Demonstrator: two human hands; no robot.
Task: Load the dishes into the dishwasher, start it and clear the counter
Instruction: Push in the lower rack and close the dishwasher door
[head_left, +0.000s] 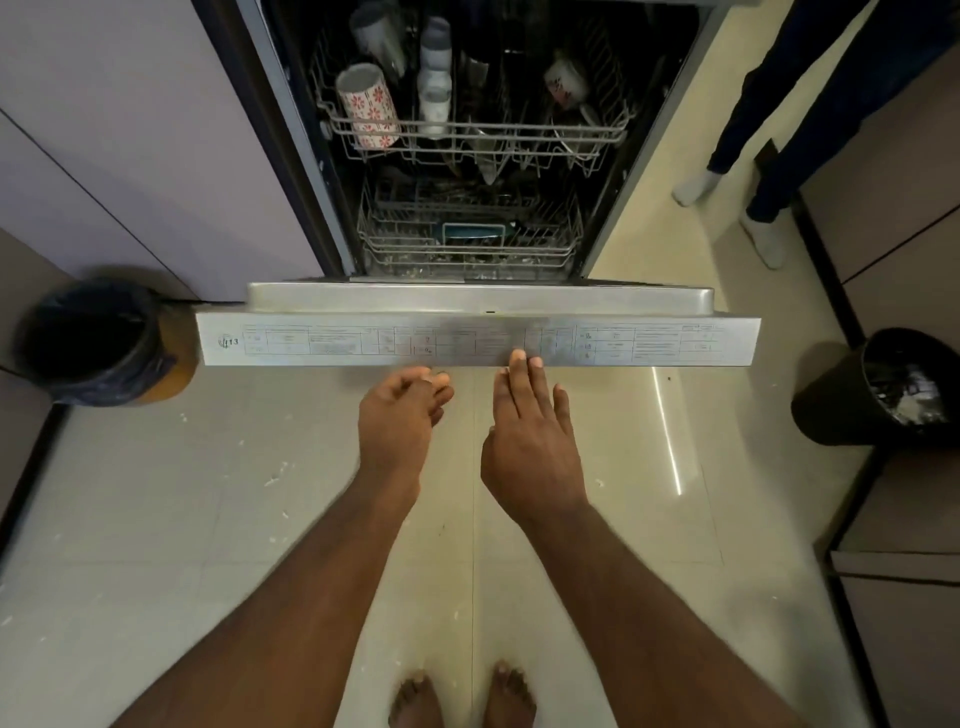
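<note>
Flanking the open dishwasher door stand 2 bins; right hand fingers straight, left hand loosely curled, empty.

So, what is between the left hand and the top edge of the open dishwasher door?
Nothing. In the head view only bare floor tile separates the left hand from the dishwasher door edge; the right hand already touches it.

You're in home kitchen: open dishwasher with loaded racks, lilac cabinets, tiled floor, lined bins.
</note>
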